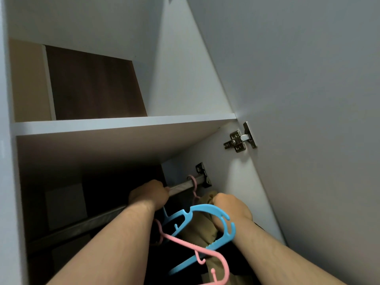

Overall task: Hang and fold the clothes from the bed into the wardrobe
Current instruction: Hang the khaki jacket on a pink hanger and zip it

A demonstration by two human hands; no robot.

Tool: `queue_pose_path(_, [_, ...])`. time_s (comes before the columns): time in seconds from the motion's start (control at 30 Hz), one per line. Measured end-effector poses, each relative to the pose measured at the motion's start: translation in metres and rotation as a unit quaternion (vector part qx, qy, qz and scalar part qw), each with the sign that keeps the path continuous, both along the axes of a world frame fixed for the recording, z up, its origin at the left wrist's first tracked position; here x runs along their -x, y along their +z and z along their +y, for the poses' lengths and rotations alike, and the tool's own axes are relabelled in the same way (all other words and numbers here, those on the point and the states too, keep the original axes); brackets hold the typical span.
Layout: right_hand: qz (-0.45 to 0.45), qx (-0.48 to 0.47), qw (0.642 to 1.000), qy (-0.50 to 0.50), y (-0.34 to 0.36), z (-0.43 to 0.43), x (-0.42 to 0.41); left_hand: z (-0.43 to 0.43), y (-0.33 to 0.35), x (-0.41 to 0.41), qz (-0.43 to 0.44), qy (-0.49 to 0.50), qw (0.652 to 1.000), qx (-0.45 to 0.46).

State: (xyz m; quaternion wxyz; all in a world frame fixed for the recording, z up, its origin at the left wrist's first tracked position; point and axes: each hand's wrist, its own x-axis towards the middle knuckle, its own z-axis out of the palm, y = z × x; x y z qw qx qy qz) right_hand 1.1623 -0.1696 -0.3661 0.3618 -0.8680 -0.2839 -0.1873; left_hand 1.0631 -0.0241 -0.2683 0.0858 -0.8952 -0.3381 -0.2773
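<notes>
Gripping rail (pixel 183 185) with left hand (pixel 149 195), olive garment (pixel 202 227) with right hand (pixel 230 206)

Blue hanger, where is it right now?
In the head view, the blue hanger sits low, right of centre, below the rail, between the left hand and right hand, against a tan garment.

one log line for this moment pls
stage: hanging | left hand: grips blue hanger neck at rail | right hand: grips khaki garment | pink hanger: hooked on rail
</notes>
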Motion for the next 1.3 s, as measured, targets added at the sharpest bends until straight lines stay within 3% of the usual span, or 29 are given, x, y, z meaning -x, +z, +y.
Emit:
queue_pose_path(0.4, [0.023,0.047,0.998,0.020,-0.020,-0.021,0.002,-0.001,-0.004,0.003,0.017,0.007,0.999,-0.045])
queue_pose_path(0.6, [0.034,-0.206,0.978,0.012,-0.026,-0.041,0.031,-0.006,-0.005,0.002,0.010,0.010,1.000,-0.026])
queue_pose_path(0.8, [0.025,-0.258,0.966,0.005,-0.011,-0.079,0.058,-0.017,0.000,0.011,0.036,-0.013,0.999,0.008])
queue_pose_path(1.0, [-0.038,-0.183,0.982,0.000,0.007,-0.120,0.103,-0.029,-0.002,0.033,0.050,0.026,0.998,0.000])
queue_pose_path(1.1, [-0.078,-0.142,0.987,-0.026,0.010,-0.133,0.114,-0.049,-0.002,0.048,0.027,0.051,0.996,-0.072])
queue_pose_path(1.2, [-0.074,-0.118,0.990,-0.022,0.006,-0.139,0.129,-0.083,-0.009,0.068,0.003,0.010,0.993,-0.119])
queue_pose_path(1.3, [-0.065,-0.090,0.994,-0.005,0.001,-0.147,0.146,-0.123,-0.024,0.093,0.011,-0.050,0.996,-0.078])
